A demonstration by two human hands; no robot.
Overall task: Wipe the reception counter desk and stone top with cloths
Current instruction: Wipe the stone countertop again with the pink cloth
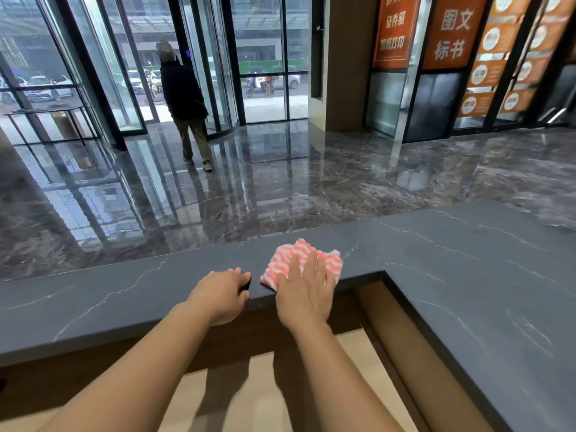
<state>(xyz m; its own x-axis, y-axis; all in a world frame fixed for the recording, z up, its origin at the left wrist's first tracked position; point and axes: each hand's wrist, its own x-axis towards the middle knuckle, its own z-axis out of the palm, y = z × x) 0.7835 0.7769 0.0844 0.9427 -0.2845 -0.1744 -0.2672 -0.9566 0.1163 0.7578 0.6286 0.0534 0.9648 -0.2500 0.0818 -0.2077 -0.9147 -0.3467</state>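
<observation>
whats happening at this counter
A person behind the reception counter is wiping its dark stone top. The right hand presses flat on a pink-and-white striped cloth near the inner corner. The left hand rests at the top's near edge, fingers curled round a small dark thing, mostly hidden.

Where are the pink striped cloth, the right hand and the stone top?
pink striped cloth [290, 246]: head view, on its far part beyond the fingertips.
right hand [305, 294]: head view, on the back of the hand.
stone top [467, 275]: head view, on a bare stretch right of the cloth.
</observation>
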